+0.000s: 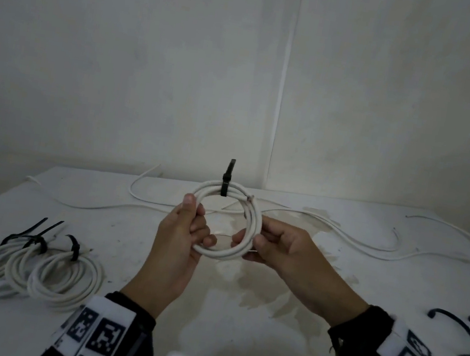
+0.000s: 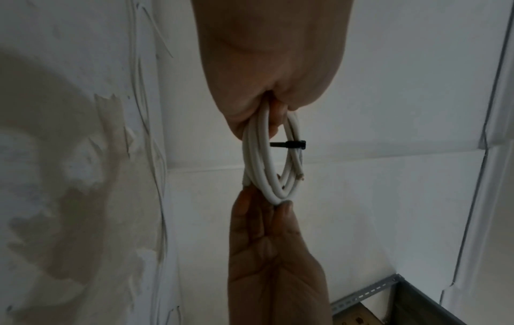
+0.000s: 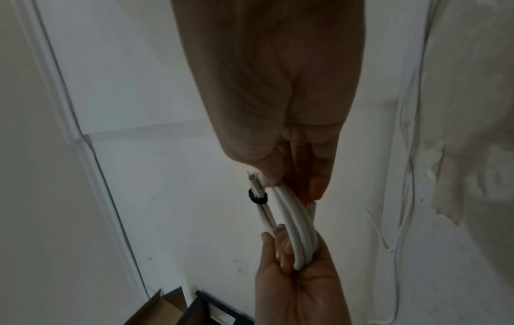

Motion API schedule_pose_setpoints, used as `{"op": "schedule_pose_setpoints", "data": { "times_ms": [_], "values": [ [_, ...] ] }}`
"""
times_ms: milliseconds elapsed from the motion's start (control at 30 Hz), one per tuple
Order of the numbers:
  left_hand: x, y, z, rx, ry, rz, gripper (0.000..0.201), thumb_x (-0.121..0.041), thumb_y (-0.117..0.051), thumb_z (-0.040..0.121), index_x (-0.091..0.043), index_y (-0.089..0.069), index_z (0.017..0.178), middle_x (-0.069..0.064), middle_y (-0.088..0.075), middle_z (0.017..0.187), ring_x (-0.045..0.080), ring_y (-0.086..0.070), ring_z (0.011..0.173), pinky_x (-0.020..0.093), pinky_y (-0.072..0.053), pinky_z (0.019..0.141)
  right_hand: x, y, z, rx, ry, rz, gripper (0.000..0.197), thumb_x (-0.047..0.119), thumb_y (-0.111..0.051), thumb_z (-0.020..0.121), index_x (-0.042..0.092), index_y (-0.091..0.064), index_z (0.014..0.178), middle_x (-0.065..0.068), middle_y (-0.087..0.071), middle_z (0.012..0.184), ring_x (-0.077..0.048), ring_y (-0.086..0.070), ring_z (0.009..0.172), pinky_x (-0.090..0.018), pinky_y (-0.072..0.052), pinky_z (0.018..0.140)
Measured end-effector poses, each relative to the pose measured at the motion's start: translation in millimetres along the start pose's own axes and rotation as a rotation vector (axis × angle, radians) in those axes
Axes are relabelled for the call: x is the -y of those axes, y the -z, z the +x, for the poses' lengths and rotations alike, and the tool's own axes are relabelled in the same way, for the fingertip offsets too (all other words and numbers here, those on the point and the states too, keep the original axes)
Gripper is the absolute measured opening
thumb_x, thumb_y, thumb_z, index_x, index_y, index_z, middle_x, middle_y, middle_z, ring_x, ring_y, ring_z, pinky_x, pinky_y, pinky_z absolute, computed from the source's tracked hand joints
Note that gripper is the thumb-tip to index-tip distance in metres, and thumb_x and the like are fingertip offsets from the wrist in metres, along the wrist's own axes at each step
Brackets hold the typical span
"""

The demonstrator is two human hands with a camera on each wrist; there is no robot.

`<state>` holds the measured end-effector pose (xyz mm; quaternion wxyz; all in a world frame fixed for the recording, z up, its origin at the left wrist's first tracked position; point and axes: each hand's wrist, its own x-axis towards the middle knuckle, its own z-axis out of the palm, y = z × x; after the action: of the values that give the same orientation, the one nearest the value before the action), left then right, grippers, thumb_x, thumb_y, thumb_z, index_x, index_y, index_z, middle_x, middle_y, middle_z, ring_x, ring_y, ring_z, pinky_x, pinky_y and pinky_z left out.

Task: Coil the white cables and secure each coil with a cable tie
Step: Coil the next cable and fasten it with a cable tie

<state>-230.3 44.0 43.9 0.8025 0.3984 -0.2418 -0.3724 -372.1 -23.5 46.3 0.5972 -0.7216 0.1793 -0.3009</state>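
Observation:
A white cable coil (image 1: 252, 226) is held upright above the table between both hands. A black cable tie (image 1: 225, 184) wraps its top, its tail sticking up. My left hand (image 1: 190, 226) grips the coil's left and lower side, thumb on the outside. My right hand (image 1: 267, 240) pinches its right side. In the left wrist view the coil (image 2: 263, 162) hangs edge-on with the tie (image 2: 289, 144) across it. In the right wrist view the coil (image 3: 294, 230) and the tie (image 3: 257, 197) show between the two hands.
Three tied coils (image 1: 31, 269) lie at the table's left. Loose white cables (image 1: 355, 241) snake across the far side of the table (image 1: 127, 238). Spare black cable ties (image 1: 461, 330) lie at the right edge. A wall stands close behind.

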Motion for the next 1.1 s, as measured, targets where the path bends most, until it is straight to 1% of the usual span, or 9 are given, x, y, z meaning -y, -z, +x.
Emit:
{"op": "schedule_pose_setpoints", "data": {
  "times_ms": [133,233,433,567,700,800,900,1000,1100],
  "values": [
    [5,0,-4,-0.001,-0.006,0.031,0.034,-0.029,-0.034,0.099,-0.011,-0.046,0.073,-0.007,-0.03,0.043,0.002,-0.028,0.035,0.015,-0.035,0.04,-4,-4,3,-0.101,-0.011,0.064,0.028,-0.005,-0.046,0.091,0.018,-0.062,0.093,-0.005,-0.069,0.081,-0.01,-0.068,0.074,-0.022,-0.057,0.072],
    [6,0,-6,-0.011,0.02,-0.008,0.035,-0.03,-0.034,0.099,-0.01,-0.046,0.073,-0.008,-0.03,0.042,0.002,-0.027,0.034,0.015,-0.035,0.039,-7,-6,4,-0.13,-0.008,0.078,0.03,-0.007,-0.047,0.09,0.02,-0.061,0.092,-0.005,-0.069,0.077,-0.01,-0.068,0.07,-0.021,-0.056,0.066],
    [7,0,-4,-0.019,0.104,-0.103,0.035,-0.03,-0.035,0.098,-0.01,-0.046,0.072,-0.007,-0.029,0.04,0.003,-0.026,0.031,0.014,-0.032,0.035,-12,-2,2,-0.141,0.012,0.186,0.02,-0.008,-0.049,0.088,0.009,-0.059,0.087,-0.004,-0.071,0.068,-0.012,-0.068,0.066,-0.018,-0.053,0.06],
    [12,5,-4,-0.018,0.132,-0.091,0.036,-0.03,-0.035,0.098,-0.01,-0.046,0.071,-0.007,-0.028,0.039,0.002,-0.025,0.031,0.014,-0.03,0.034,-15,-1,1,-0.091,-0.04,0.23,0.015,-0.008,-0.049,0.088,0.003,-0.058,0.083,-0.004,-0.072,0.068,-0.012,-0.068,0.065,-0.019,-0.054,0.061],
    [11,10,-2,-0.009,0.147,-0.057,0.036,-0.031,-0.035,0.098,-0.01,-0.046,0.071,-0.008,-0.028,0.04,0.003,-0.025,0.032,0.015,-0.031,0.035,-19,-3,1,-0.071,-0.079,0.271,0.014,-0.008,-0.049,0.088,0.002,-0.059,0.085,-0.005,-0.072,0.07,-0.012,-0.068,0.067,-0.019,-0.054,0.063],
    [6,13,0,-0.007,0.112,-0.02,0.035,-0.031,-0.035,0.098,-0.01,-0.046,0.072,-0.008,-0.029,0.041,0.003,-0.025,0.033,0.015,-0.032,0.036,-18,-3,2,-0.038,-0.103,0.266,0.012,-0.001,-0.053,0.087,0.005,-0.062,0.093,-0.006,-0.073,0.083,-0.015,-0.069,0.078,-0.024,-0.057,0.072],
    [0,14,-1,0.004,0.052,0.035,0.035,-0.029,-0.035,0.099,-0.009,-0.047,0.073,-0.009,-0.029,0.042,0.002,-0.027,0.034,0.015,-0.035,0.038,-12,1,5,0.022,-0.146,0.311,0.021,0.008,-0.055,0.084,0.01,-0.062,0.104,-0.006,-0.072,0.099,-0.017,-0.067,0.091,-0.028,-0.055,0.083],
    [-3,15,-4,0.031,0.042,0.1,0.035,-0.028,-0.034,0.099,-0.008,-0.049,0.074,-0.008,-0.029,0.043,0.003,-0.026,0.035,0.016,-0.036,0.039,-6,0,11,-0.012,-0.138,0.308,0.021,0.011,-0.047,0.092,0.011,-0.06,0.109,-0.007,-0.071,0.101,-0.017,-0.068,0.093,-0.025,-0.056,0.08],
    [-2,18,-8,0.041,0.047,0.187,0.034,-0.028,-0.033,0.099,-0.007,-0.051,0.078,-0.008,-0.031,0.044,0.004,-0.028,0.037,0.018,-0.038,0.042,-7,-10,15,-0.023,-0.123,0.181,0.022,0.017,-0.039,0.098,0.012,-0.06,0.104,-0.004,-0.07,0.092,-0.014,-0.068,0.086,-0.022,-0.055,0.075]
  ]
}}
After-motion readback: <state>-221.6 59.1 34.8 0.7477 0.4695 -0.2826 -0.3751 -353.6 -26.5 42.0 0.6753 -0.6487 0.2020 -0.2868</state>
